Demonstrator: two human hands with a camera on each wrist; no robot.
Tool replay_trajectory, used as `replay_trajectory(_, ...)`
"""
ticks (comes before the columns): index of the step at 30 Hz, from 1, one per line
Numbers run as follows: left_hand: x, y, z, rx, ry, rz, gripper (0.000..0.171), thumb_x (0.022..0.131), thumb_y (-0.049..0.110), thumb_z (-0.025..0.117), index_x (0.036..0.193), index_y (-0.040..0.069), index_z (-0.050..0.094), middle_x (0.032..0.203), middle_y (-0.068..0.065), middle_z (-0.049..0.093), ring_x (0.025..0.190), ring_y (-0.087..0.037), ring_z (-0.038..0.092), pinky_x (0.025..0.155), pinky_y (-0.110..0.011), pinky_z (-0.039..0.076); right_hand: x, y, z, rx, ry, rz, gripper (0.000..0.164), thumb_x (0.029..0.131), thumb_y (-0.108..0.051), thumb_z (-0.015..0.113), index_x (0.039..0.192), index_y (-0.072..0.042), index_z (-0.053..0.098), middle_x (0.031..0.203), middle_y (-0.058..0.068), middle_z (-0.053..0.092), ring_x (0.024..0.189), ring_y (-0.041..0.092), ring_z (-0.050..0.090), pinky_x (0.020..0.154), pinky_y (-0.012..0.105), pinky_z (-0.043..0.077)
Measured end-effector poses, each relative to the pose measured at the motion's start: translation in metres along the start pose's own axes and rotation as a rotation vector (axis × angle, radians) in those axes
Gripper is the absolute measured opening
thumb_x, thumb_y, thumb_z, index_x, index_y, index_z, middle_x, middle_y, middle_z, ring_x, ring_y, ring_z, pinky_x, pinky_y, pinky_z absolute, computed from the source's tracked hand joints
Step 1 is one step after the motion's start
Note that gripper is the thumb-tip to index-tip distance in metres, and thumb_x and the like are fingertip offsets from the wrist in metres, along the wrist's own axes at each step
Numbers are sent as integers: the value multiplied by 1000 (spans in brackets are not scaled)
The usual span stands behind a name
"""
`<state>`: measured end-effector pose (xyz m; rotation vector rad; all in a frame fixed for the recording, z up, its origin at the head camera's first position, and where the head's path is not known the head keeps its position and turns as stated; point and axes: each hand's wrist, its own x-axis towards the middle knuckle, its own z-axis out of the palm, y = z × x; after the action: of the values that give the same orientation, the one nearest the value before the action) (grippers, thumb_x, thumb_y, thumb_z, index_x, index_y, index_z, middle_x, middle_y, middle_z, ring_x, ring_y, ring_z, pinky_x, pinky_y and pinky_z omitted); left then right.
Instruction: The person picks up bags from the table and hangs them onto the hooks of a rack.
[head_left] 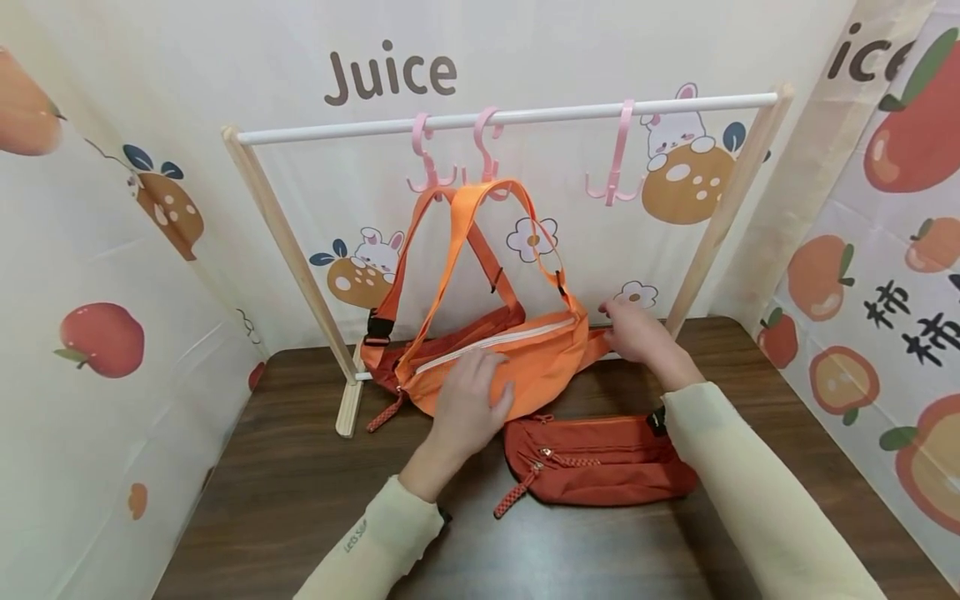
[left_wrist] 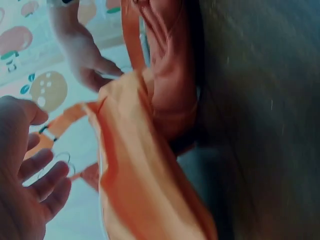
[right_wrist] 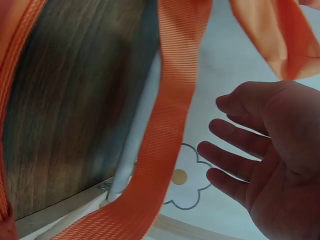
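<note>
An orange waist bag [head_left: 517, 362] with a white zip hangs by its looped strap [head_left: 459, 221] from the middle pink hook [head_left: 486, 146]. Partly hidden behind it, a rust-red waist bag [head_left: 382, 367] hangs from the left pink hook [head_left: 423, 150]. My left hand [head_left: 468, 400] is in front of the orange bag; the left wrist view shows its fingers [left_wrist: 52, 192] loosely bent, holding nothing. Beyond the bag's right end is my right hand [head_left: 641, 329], fingers relaxed beside a wide orange strap [right_wrist: 172, 115]. Another rust-red waist bag [head_left: 607, 467] lies on the table below.
A wooden rack with a white top rail [head_left: 555, 115] stands at the back of the dark wood table [head_left: 262, 500]. Toward its right a third pink hook [head_left: 618, 158] hangs bare. Fruit-printed cloth [head_left: 180, 83] surrounds the table on three sides.
</note>
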<state>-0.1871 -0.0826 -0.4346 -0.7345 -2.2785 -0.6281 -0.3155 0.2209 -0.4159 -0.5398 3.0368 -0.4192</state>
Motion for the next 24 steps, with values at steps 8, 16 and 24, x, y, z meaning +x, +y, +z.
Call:
replay_trajectory(8,-11,32,29,-45,-339,100,20,92,31,62,109,20,62,100,6,61,86,-6,54,72,-26,48,6,11,19,-140,-28,-54,40,87,-7,60,125,4,55,118,21,61,108,37,57,93,52,42)
replay_trajectory(16,-18,50,52,-106,-489,110,19,92,32,62,108,21,63,99,11,59,90,-4,54,78,-25,47,1,19,26,-158,-24,-28,26,89,-12,59,114,-3,62,110,17,61,101,37,56,82,57,44)
replay_trajectory(24,-21,45,60,-88,-516,58,22,93,34,62,111,21,62,103,10,58,96,-7,54,84,-27,46,-15,20,15,-126,-148,-15,15,92,-19,55,93,-9,65,83,6,62,74,23,56,66,48,45)
